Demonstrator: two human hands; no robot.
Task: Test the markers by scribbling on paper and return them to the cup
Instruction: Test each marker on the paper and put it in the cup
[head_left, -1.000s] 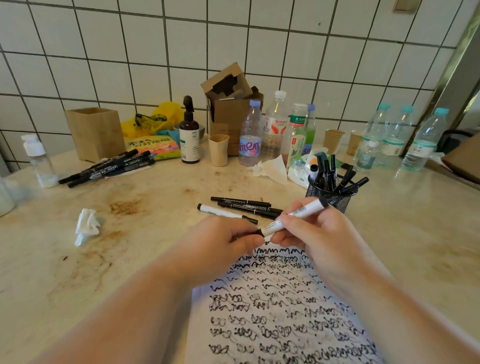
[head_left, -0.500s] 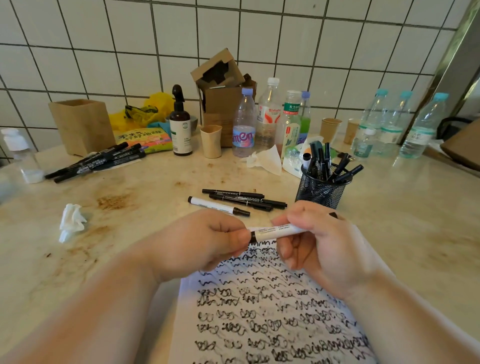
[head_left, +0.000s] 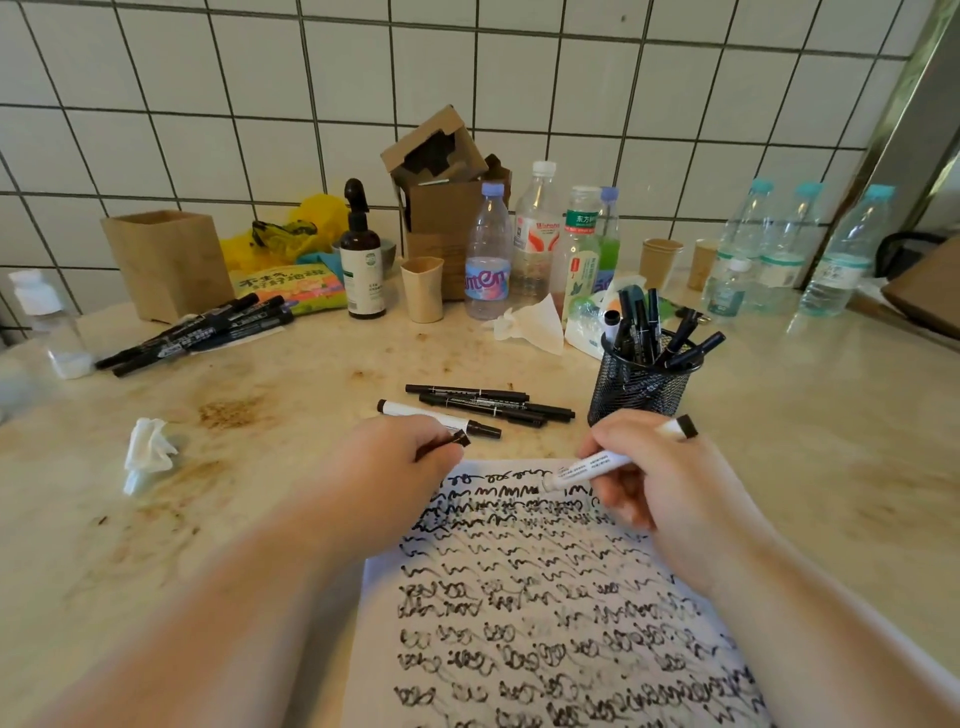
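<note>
Seen from above, looking down at two bare hands over a stained, pale bench (head_left: 810, 467) against a white tiled wall.

Right hand (head_left: 654, 483), near centre-right: fingers (head_left: 615, 499) curled and clamped around a white marker (head_left: 592, 467), held like a pen. Writing end angled down and left, at the top edge of the paper (head_left: 545, 623); whether the tip itself touches the sheet cannot be told. Black far end of the marker sticking up past the knuckles.

Left hand (head_left: 395, 467), near centre-left: fingers curled together, pinching a small black cap (head_left: 457, 439) just beside the paper's top left corner.

Paper lying near, between the forearms, covered in rows of black scribbles and loops.

Just beyond the hands, four loose markers (head_left: 483, 405) lying flat on the bench: three black ones, and one white one nearest the left hand.

Right of those, a black mesh cup (head_left: 641, 387) standing upright with several black markers upright inside it, just beyond the right hand.

Far left, another bundle of black markers (head_left: 197, 335) lying in front of a brown box (head_left: 166, 265). Crumpled tissue (head_left: 148, 452) on the left side of the bench.

Along the far wall: a dark spray bottle (head_left: 363, 260), a beige cup (head_left: 422, 288), an open cardboard carton (head_left: 441, 192), and a row of clear plastic bottles (head_left: 535, 244) running off to the right.
</note>
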